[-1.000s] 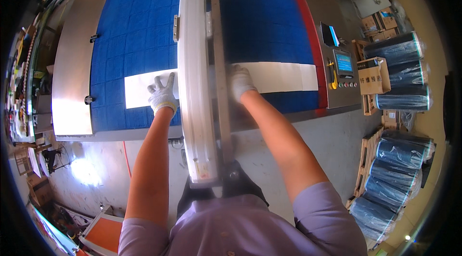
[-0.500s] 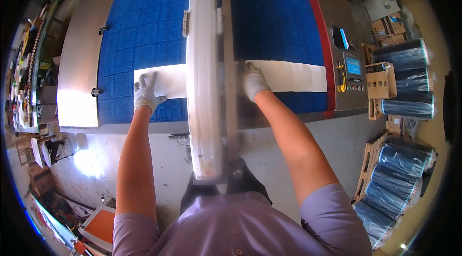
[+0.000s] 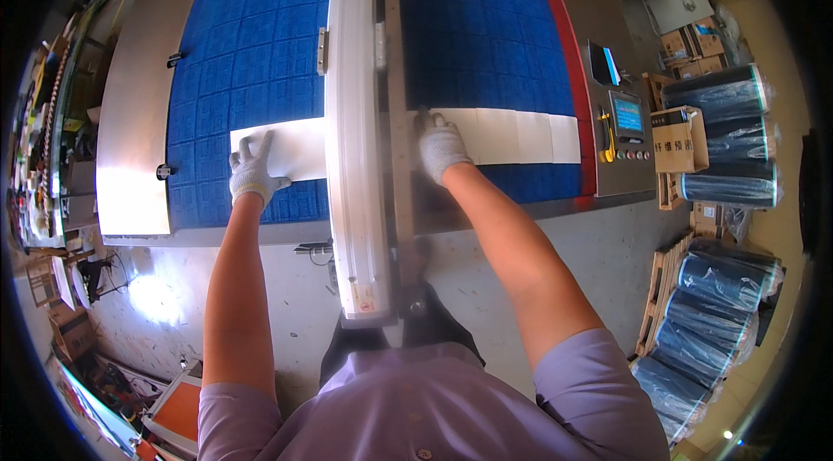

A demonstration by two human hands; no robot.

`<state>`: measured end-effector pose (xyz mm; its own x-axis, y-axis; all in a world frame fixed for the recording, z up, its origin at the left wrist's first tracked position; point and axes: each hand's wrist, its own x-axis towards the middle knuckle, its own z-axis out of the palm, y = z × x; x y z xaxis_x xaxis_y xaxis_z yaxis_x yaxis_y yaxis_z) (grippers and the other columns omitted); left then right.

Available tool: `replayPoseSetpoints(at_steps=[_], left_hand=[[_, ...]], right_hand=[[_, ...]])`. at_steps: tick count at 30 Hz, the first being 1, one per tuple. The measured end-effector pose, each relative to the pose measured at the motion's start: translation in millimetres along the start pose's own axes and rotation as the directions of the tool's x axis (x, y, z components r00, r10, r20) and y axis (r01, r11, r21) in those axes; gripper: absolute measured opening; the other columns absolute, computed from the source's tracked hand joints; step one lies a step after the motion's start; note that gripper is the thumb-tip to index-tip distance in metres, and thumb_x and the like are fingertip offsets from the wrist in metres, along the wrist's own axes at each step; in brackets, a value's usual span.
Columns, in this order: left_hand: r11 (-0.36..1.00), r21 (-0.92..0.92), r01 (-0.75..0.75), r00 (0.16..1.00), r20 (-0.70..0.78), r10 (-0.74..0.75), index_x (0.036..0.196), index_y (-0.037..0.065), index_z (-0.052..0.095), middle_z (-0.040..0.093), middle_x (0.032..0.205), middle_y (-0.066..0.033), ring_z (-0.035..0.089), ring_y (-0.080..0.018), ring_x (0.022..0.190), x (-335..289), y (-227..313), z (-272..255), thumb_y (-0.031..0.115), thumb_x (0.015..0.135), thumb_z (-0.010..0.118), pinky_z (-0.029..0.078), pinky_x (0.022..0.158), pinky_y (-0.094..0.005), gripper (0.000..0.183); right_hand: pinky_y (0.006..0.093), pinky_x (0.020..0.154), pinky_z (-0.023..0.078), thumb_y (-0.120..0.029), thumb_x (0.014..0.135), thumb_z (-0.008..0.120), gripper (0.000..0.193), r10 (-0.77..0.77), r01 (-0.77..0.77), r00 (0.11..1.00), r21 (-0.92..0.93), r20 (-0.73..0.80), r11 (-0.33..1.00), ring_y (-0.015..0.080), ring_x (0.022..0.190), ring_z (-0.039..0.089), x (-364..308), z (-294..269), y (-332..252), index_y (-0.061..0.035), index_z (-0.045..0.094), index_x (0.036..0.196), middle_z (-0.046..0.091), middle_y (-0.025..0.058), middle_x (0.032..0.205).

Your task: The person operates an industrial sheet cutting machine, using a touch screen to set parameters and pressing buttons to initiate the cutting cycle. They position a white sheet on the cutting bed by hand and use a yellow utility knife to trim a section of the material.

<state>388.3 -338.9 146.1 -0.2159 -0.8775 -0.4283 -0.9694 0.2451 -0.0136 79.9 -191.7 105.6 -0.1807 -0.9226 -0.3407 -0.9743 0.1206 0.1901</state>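
Note:
My left hand (image 3: 253, 173), in a pale knitted glove, lies with fingers spread on the left end of a white sheet (image 3: 299, 149). To the right of the long white beam (image 3: 354, 149), my right hand (image 3: 442, 147), gloved alike, rests on white material with its fingers partly extended. From there a row of white pieces (image 3: 512, 137), marked by several seams or edges, runs right toward the red border. The beam hides the stretch between my hands, so I cannot tell whether the white material is continuous. All of it lies on a blue gridded bed (image 3: 252, 53).
The beam crosses above the bed and reaches toward my body. A control panel (image 3: 626, 118) with a screen and buttons stands at the right, beyond the red strip (image 3: 583, 114). Plastic-wrapped dark rolls (image 3: 720, 287) and a carton (image 3: 677, 142) are farther right. Metal plating (image 3: 139, 131) borders the left.
The whole view has shifted slightly, with the bed and beam appearing a little farther left. Both hands keep nearly the same places on the white material.

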Motion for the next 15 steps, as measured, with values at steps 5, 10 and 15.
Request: replayPoseSetpoints(at_steps=[5,10,15], left_hand=[[1.0,0.021,0.002,1.0,0.011,-0.002,0.152,0.039,0.027,0.023,0.158,-0.0123,0.028,-0.0435,0.141,1,0,-1,0.032,0.06,0.091,0.046,0.109,-0.0469,0.112],[0.999,0.044,0.01,1.0,0.008,-0.01,0.152,0.04,0.026,0.022,0.159,-0.013,0.029,-0.0437,0.141,2,-2,2,0.034,0.061,0.091,0.046,0.109,-0.0465,0.112],[0.997,0.071,0.011,1.0,-0.008,-0.01,0.151,0.041,0.026,0.023,0.159,-0.0127,0.029,-0.0437,0.141,4,-4,6,0.036,0.061,0.09,0.046,0.109,-0.0465,0.111]], right_hand=[[0.038,0.101,0.041,-0.007,0.082,0.059,0.052,0.017,-0.019,0.999,0.067,0.034,0.998,0.0329,0.136,0.038,0,-6,0,-0.0019,0.056,0.134,0.026,0.0163,0.159],[0.0376,0.104,0.038,-0.008,0.083,0.057,0.053,0.013,-0.019,0.996,0.066,0.089,0.998,0.0317,0.137,0.037,0,-12,-2,-0.0018,0.054,0.136,0.026,0.0152,0.159],[0.038,0.102,0.039,-0.009,0.085,0.056,0.056,0.02,-0.021,1.0,0.074,0.024,0.997,0.031,0.137,0.037,0,-6,-2,-0.0033,0.049,0.14,0.026,0.0145,0.159]])
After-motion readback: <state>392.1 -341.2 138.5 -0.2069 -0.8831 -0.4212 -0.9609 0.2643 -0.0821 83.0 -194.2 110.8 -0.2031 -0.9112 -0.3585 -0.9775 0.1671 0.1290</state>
